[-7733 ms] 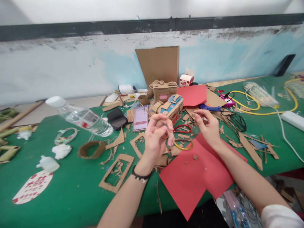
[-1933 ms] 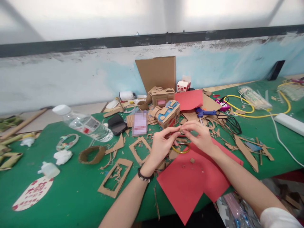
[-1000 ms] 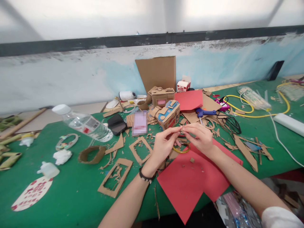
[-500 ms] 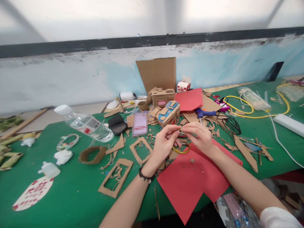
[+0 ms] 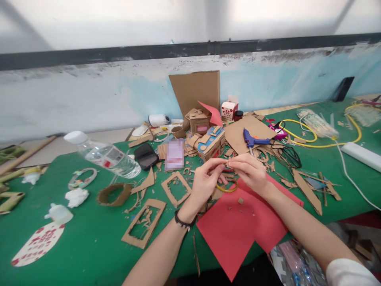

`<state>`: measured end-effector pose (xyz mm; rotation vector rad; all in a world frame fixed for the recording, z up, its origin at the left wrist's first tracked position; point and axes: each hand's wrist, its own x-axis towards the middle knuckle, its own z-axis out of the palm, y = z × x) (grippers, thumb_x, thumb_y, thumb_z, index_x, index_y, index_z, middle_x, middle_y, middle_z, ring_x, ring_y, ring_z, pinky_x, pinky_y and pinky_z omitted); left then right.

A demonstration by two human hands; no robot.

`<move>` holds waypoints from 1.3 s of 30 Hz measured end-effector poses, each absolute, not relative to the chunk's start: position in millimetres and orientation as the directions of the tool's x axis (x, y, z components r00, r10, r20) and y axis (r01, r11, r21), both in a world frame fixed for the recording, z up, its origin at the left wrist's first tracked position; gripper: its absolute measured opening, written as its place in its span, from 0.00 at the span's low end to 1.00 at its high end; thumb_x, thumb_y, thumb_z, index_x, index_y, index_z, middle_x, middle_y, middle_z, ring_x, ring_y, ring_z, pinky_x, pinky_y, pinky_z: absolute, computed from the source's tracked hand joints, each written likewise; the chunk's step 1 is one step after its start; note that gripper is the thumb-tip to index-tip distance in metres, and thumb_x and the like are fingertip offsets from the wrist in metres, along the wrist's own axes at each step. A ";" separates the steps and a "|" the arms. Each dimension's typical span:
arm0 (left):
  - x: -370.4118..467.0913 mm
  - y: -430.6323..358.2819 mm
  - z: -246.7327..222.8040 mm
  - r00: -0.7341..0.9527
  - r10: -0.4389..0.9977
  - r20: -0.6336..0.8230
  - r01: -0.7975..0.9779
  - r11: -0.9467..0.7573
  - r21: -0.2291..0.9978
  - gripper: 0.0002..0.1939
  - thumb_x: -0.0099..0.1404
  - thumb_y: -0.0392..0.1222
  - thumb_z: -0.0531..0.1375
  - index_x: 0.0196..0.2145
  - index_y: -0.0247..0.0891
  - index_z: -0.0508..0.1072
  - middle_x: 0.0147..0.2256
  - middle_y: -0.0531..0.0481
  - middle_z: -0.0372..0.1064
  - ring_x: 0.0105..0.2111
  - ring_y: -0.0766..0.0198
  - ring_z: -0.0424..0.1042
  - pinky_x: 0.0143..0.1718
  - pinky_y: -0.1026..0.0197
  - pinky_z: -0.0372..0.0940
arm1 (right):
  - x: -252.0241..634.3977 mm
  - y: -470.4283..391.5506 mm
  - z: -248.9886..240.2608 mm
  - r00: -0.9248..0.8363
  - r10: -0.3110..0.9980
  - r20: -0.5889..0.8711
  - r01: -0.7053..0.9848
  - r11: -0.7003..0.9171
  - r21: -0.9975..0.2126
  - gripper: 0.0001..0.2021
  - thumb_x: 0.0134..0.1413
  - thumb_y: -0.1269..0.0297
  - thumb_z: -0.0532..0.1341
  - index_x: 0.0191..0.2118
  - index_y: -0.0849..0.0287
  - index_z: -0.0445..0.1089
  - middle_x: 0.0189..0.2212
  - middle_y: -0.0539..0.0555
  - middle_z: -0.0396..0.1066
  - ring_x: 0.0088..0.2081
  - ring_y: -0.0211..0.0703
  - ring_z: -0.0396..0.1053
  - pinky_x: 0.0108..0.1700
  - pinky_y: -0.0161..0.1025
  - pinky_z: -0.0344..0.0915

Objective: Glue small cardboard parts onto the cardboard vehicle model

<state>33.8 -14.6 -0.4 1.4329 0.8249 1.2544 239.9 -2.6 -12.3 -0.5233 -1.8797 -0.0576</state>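
My left hand (image 5: pixel 208 178) and my right hand (image 5: pixel 248 171) meet fingertip to fingertip above the green table (image 5: pixel 98 242). Both are pinched together on a small brownish piece, mostly hidden by the fingers. Scissors with yellow and red handles (image 5: pixel 228 186) lie just beneath my hands. Red paper (image 5: pixel 235 222) spreads under my right forearm, with small scraps on it. Beyond my fingers stands a small cardboard box with blue patches (image 5: pixel 211 143).
A blue glue gun (image 5: pixel 257 140) rests on cardboard behind my right hand. To the left are a tilted water bottle (image 5: pixel 110 157), a phone (image 5: pixel 145 155) and cardboard frames (image 5: pixel 144 222). A white power strip (image 5: pixel 363 157) lies at the right.
The red sheet at the back has shifted left and now curls up by the cardboard model, uncovering brown cardboard and a dark jar. My hands are nearly unmoved.
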 end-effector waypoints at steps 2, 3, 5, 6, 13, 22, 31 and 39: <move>33.6 -14.4 -1.0 0.225 0.934 0.277 -0.118 -0.256 0.959 0.13 0.74 0.50 0.68 0.48 0.39 0.83 0.31 0.52 0.81 0.22 0.64 0.80 0.25 0.64 0.75 | 239.5 -3.0 -12.2 -0.271 0.320 0.908 0.384 0.901 -0.203 0.23 0.68 0.78 0.68 0.64 0.51 0.77 0.47 0.57 0.86 0.47 0.48 0.83 0.49 0.46 0.82; 33.4 -14.4 -1.0 0.225 0.933 0.282 -0.115 -0.261 0.958 0.13 0.75 0.50 0.68 0.48 0.39 0.83 0.31 0.51 0.81 0.22 0.64 0.81 0.25 0.65 0.75 | 239.3 -3.3 -12.2 -0.270 0.318 0.909 0.386 0.901 -0.201 0.23 0.69 0.78 0.68 0.64 0.50 0.77 0.47 0.57 0.86 0.47 0.48 0.83 0.48 0.46 0.82; 33.2 -14.5 -0.3 0.226 0.930 0.290 -0.108 -0.272 0.956 0.13 0.75 0.50 0.68 0.48 0.39 0.83 0.32 0.51 0.82 0.22 0.64 0.81 0.25 0.65 0.75 | 238.9 -3.8 -12.4 -0.267 0.315 0.911 0.387 0.900 -0.198 0.23 0.69 0.77 0.68 0.64 0.50 0.77 0.47 0.57 0.86 0.47 0.48 0.84 0.48 0.46 0.82; 33.0 -14.8 0.2 0.227 0.929 0.293 -0.105 -0.275 0.956 0.13 0.75 0.50 0.68 0.48 0.39 0.83 0.32 0.51 0.82 0.22 0.64 0.81 0.25 0.65 0.75 | 238.8 -3.9 -12.6 -0.263 0.315 0.912 0.389 0.900 -0.199 0.23 0.69 0.77 0.68 0.64 0.49 0.77 0.47 0.57 0.86 0.47 0.48 0.84 0.48 0.46 0.82; 32.9 -18.1 1.4 0.223 0.933 0.283 -0.065 -0.276 0.959 0.13 0.76 0.52 0.67 0.48 0.40 0.83 0.31 0.51 0.81 0.22 0.62 0.81 0.25 0.63 0.76 | 239.0 -4.9 -13.7 -0.238 0.329 0.914 0.390 0.894 -0.220 0.24 0.69 0.76 0.68 0.64 0.46 0.77 0.47 0.56 0.86 0.46 0.48 0.84 0.46 0.46 0.82; 35.5 -18.9 4.5 0.223 0.941 0.255 -0.122 -0.232 0.965 0.16 0.75 0.54 0.68 0.49 0.39 0.80 0.38 0.47 0.85 0.22 0.64 0.81 0.24 0.64 0.74 | 236.1 -2.6 -11.9 -0.230 0.308 0.923 0.397 0.896 -0.199 0.23 0.68 0.78 0.68 0.63 0.49 0.78 0.46 0.57 0.85 0.45 0.48 0.84 0.46 0.47 0.82; 36.2 -21.0 6.1 0.243 0.942 0.231 -0.155 -0.197 0.968 0.21 0.75 0.54 0.68 0.59 0.40 0.75 0.50 0.42 0.85 0.21 0.64 0.81 0.24 0.63 0.75 | 239.0 -1.1 -12.3 -0.242 0.311 0.919 0.391 0.898 -0.201 0.21 0.69 0.78 0.67 0.62 0.50 0.77 0.47 0.57 0.85 0.46 0.49 0.83 0.47 0.48 0.82; 33.7 -20.6 2.8 0.252 0.915 0.315 -0.035 -0.317 0.948 0.15 0.79 0.52 0.64 0.54 0.42 0.83 0.32 0.52 0.81 0.23 0.63 0.82 0.26 0.64 0.73 | 238.7 -2.1 -13.0 -0.243 0.309 0.919 0.398 0.896 -0.196 0.20 0.70 0.76 0.67 0.61 0.49 0.78 0.46 0.57 0.85 0.45 0.48 0.83 0.46 0.48 0.82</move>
